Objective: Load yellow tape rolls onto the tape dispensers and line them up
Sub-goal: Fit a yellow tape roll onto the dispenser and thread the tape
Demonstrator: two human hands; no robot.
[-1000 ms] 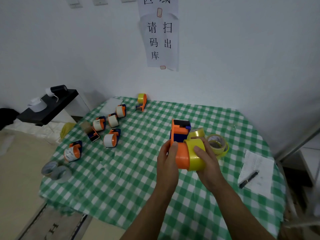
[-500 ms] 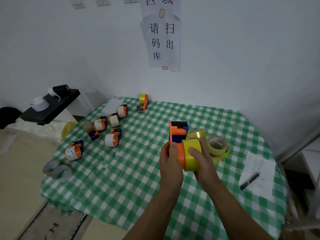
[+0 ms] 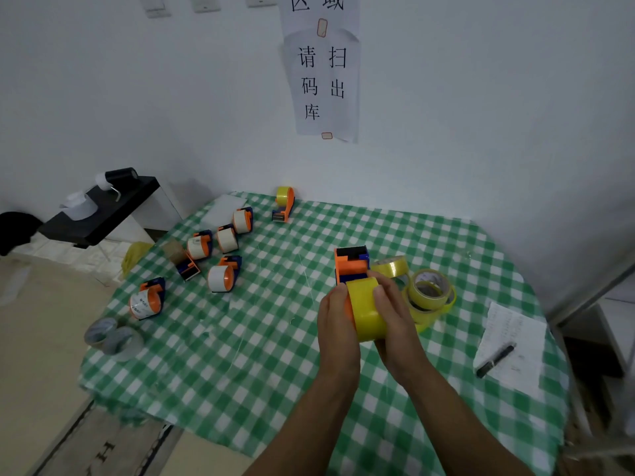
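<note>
Over the green checked tablecloth [image 3: 261, 338], my left hand [image 3: 338, 324] and right hand [image 3: 395, 321] clasp a yellow tape roll [image 3: 366, 312] on an orange dispenser [image 3: 350, 266], fingers curled closed around both.

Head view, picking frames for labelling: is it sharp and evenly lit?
Head view: dim, flat light, no glare; wide-angle bending at the edges; hands soft, yellow tape roll and orange dispenser readable; wall sign legible.

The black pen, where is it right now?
In the head view, the black pen lies on the white paper at the table's right edge, to the right of both hands and the spare yellow tape rolls.
</note>
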